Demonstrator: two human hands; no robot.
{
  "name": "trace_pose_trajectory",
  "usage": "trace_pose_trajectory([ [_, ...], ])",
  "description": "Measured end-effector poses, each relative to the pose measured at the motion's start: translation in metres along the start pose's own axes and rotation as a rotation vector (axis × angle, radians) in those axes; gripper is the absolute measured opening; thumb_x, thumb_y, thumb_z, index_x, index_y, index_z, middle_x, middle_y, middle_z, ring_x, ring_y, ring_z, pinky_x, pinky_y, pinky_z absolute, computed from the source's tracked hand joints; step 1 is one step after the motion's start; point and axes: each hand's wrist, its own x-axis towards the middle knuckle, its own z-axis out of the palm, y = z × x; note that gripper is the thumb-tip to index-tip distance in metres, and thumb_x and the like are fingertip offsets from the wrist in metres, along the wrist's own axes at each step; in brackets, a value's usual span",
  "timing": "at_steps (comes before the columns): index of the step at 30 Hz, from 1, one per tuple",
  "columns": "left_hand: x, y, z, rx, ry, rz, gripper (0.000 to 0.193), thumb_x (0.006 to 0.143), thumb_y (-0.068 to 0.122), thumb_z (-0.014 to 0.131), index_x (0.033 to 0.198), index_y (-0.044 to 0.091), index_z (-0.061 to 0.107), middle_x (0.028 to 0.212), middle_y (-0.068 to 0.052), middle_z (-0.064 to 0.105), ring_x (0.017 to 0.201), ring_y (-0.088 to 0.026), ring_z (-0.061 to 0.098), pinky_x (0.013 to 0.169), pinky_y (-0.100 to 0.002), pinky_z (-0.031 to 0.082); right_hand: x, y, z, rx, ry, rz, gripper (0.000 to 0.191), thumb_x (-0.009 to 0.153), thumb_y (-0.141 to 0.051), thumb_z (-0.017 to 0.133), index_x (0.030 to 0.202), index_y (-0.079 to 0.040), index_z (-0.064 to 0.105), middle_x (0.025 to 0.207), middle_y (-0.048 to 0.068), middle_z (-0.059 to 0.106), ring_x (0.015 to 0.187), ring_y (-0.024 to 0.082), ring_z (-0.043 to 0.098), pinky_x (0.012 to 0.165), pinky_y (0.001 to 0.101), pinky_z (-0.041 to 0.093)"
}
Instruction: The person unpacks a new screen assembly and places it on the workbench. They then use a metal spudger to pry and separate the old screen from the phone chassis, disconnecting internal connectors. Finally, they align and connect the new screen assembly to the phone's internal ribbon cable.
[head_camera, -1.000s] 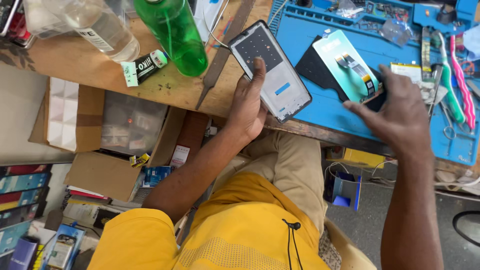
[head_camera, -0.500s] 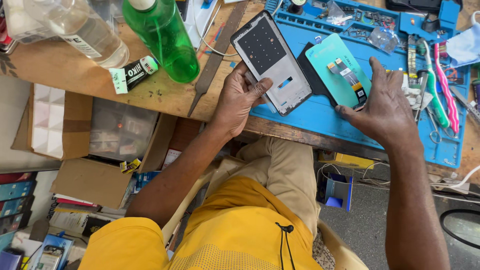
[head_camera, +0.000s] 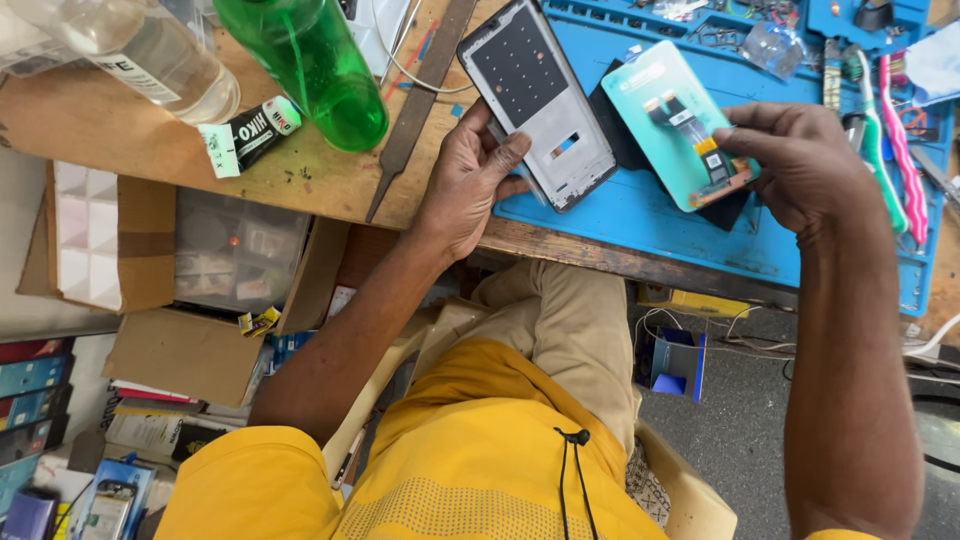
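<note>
over a cluttered floor of cardboard boxes (head_camera: 150, 290), the left hand (head_camera: 465, 180) grips a phone frame (head_camera: 535, 100) and the right hand (head_camera: 800, 165) pinches a teal screen panel (head_camera: 680, 125) above the blue mat (head_camera: 660, 215) on the wooden tabletop (head_camera: 90, 125), beyond them a green bottle (head_camera: 310, 65).

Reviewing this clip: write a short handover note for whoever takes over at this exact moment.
Left hand holds the grey phone frame, open side up, over the blue mat.
Right hand holds the teal-backed replacement screen by its flex cable end, beside the frame.
Done: frame looks bare, screen is out and in hand.
Left: screen is not yet seated in the frame.
Green bottle stands close on the wooden bench.
</note>
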Motion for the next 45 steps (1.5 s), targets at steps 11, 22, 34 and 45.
trace_pose_trajectory([
  [11, 0.004, 0.001, 0.014, 0.008, 0.042, 0.060, 0.048, 0.098, 0.022, 0.077, 0.141, 0.010, 0.060, 0.109, -0.002, 0.074, 0.096, -0.009, 0.072, 0.074, -0.030, 0.068, -0.065, 0.026, 0.042, 1.226, 0.011, -0.542, 0.031, 0.122, -0.013, 0.040, 0.145, 0.007, 0.045, 0.131, 0.029, 0.061, 0.112, 0.036, 0.072, 0.086, 0.0453, 0.066],
  [22, 0.007, -0.005, 0.018, -0.014, -0.005, 0.042, 0.046, 0.097, 0.005, 0.072, 0.141, 0.008, 0.057, 0.114, -0.001, 0.073, 0.100, -0.009, 0.072, 0.083, -0.031, 0.068, -0.052, 0.024, 0.019, 1.029, 0.002, -0.685, 0.060, 0.115, -0.041, 0.040, 0.160, -0.003, 0.029, 0.155, 0.029, 0.044, 0.138, 0.039, 0.052, 0.105, 0.0557, 0.059],
  [34, 0.011, -0.015, 0.022, 0.122, 0.015, 0.124, 0.045, 0.096, -0.004, 0.072, 0.139, 0.004, 0.060, 0.114, -0.004, 0.073, 0.098, -0.008, 0.070, 0.081, -0.027, 0.066, -0.080, 0.015, 0.058, -0.190, 0.125, -0.686, 0.082, 0.107, 0.005, 0.067, 0.170, -0.016, 0.019, 0.156, 0.013, 0.045, 0.146, 0.023, 0.046, 0.119, 0.0433, 0.049],
  [45, 0.005, -0.013, 0.029, 0.252, 0.012, 0.223, 0.047, 0.097, -0.003, 0.073, 0.142, 0.005, 0.059, 0.116, -0.001, 0.073, 0.093, -0.005, 0.067, 0.080, -0.026, 0.065, -0.101, 0.005, 0.065, -0.273, 0.159, -0.630, 0.096, 0.099, 0.003, 0.078, 0.171, -0.020, 0.019, 0.153, 0.011, 0.041, 0.140, 0.020, 0.047, 0.107, 0.0355, 0.060],
])
